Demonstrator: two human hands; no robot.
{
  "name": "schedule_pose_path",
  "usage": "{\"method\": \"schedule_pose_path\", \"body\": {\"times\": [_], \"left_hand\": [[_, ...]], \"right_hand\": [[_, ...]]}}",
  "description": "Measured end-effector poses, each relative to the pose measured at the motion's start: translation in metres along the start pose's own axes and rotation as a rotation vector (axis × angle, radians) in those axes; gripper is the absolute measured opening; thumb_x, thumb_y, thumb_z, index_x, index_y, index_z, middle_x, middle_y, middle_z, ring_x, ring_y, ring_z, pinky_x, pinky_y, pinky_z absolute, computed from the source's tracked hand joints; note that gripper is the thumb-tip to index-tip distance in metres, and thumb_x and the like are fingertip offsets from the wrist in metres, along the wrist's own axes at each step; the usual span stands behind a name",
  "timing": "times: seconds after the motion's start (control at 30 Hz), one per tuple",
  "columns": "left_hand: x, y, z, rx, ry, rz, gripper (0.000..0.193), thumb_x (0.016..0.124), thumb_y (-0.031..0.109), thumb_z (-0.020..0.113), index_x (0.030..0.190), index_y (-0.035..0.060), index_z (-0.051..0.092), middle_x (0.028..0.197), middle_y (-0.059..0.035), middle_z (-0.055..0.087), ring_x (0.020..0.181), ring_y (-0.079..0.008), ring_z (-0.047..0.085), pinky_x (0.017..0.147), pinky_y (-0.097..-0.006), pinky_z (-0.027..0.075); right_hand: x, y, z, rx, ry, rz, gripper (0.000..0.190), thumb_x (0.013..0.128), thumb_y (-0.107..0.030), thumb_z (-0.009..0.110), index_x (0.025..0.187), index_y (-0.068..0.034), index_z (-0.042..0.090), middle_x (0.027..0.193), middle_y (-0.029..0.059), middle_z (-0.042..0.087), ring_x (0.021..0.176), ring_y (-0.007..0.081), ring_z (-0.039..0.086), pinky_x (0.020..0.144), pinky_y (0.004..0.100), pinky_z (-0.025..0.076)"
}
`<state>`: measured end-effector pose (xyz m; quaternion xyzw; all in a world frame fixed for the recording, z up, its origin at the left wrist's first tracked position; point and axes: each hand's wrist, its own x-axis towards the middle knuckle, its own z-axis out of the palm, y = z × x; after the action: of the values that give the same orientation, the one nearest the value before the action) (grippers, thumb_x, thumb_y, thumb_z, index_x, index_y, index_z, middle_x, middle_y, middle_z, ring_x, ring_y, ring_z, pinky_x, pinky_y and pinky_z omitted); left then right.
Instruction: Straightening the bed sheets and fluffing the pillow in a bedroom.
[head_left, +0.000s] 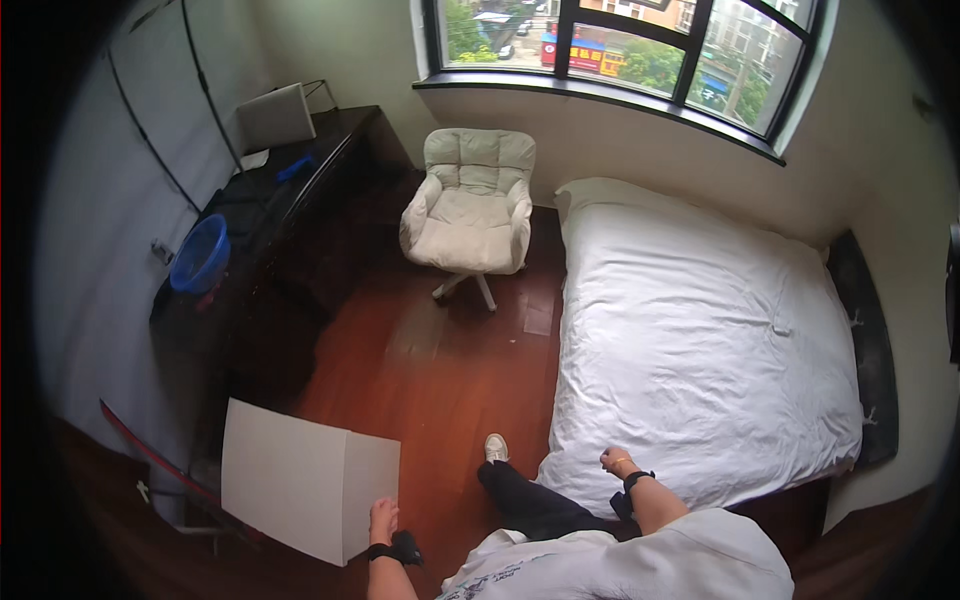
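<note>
My left hand (384, 517) hangs beside the right side of a white box-shaped cabinet (285, 480), its fingers curled; whether it touches the cabinet or holds anything cannot be told. Over the near left edge of a bed with a wrinkled white cover (705, 345) is my right hand (615, 459), loosely curled, with no object visible in it. Both wrists wear black straps. Between the hands, one foot in a white shoe (496, 448) stands on the reddish wooden floor (427, 382).
A cream padded swivel chair (472, 202) stands ahead, below the window. Along the left wall runs a dark desk (255, 232) bearing a blue plastic basin (201, 253), a blue item (295, 169) and a silver panel, perhaps a laptop (276, 118). A dark headboard (866, 352) borders the bed's right.
</note>
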<state>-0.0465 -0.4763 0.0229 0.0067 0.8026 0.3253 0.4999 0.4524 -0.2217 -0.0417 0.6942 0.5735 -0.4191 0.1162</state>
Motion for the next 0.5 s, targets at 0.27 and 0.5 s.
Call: {"method": "schedule_pose_path", "body": {"times": [0.27, 0.5], "left_hand": [[0.096, 0.232, 0.047, 0.222, -0.062, 0.202, 0.04, 0.091, 0.031, 0.043, 0.125, 0.0103, 0.041, 0.119, -0.0072, 0.052, 0.108, -0.0208, 0.051, 0.089, -0.0415, 0.038], [0.161, 0.342, 0.118, 0.439, -0.282, 0.437, 0.038, 0.087, 0.023, 0.052, 0.121, 0.0049, 0.046, 0.1, -0.0038, 0.059, 0.083, -0.0128, 0.059, 0.058, -0.0249, 0.043]], "right_hand": [[0.033, -0.08, -0.045, 0.177, 0.178, 0.121, 0.032, 0.078, -0.025, 0.045, 0.099, -0.009, 0.063, 0.102, 0.0173, 0.062, 0.097, 0.0334, 0.057, 0.087, 0.0397, 0.045], [0.033, -0.116, -0.038, 0.366, 0.187, 0.234, 0.032, 0.079, -0.025, 0.044, 0.098, -0.009, 0.063, 0.105, 0.0174, 0.06, 0.099, 0.0351, 0.056, 0.088, 0.041, 0.044]]}}
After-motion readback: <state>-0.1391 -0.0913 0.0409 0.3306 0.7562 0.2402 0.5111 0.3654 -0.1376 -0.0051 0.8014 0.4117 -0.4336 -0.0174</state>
